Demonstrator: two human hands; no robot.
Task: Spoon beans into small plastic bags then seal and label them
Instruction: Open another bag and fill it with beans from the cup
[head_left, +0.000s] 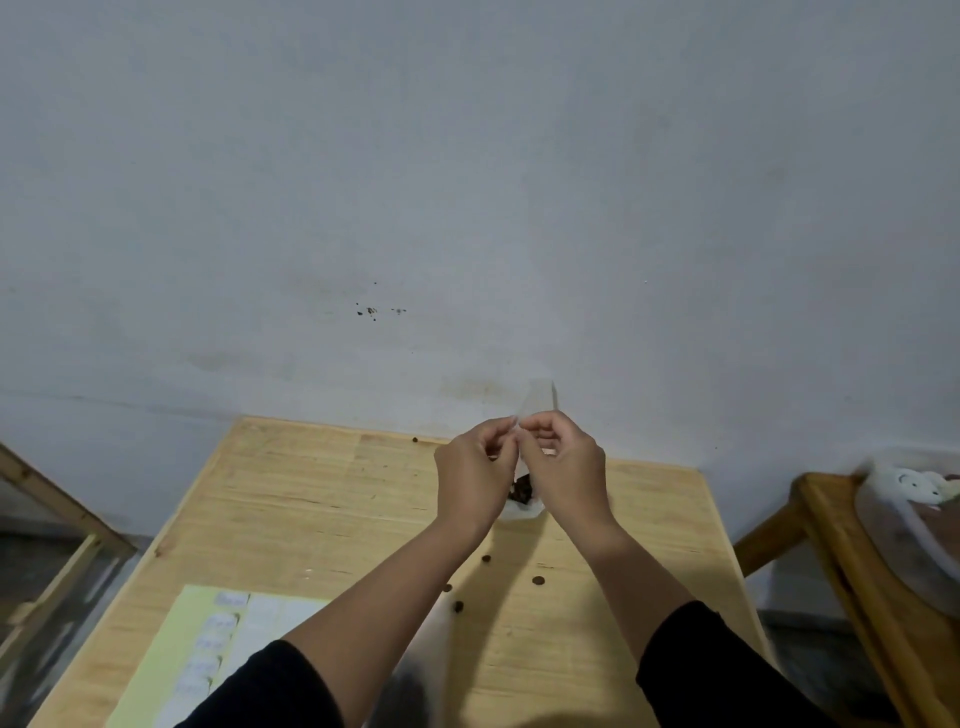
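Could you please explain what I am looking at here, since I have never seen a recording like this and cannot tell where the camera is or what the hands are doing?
There is no machine: a person wears the camera on their head, so this one picture looks forward and down at their own arms. The left hand and right hand are raised over a wooden table and together pinch the top of a small plastic bag, which has dark beans in its bottom. A few loose beans lie on the table. Near the lower left lies a sheet of labels; its writing is too blurred to read. A container stands at the far right.
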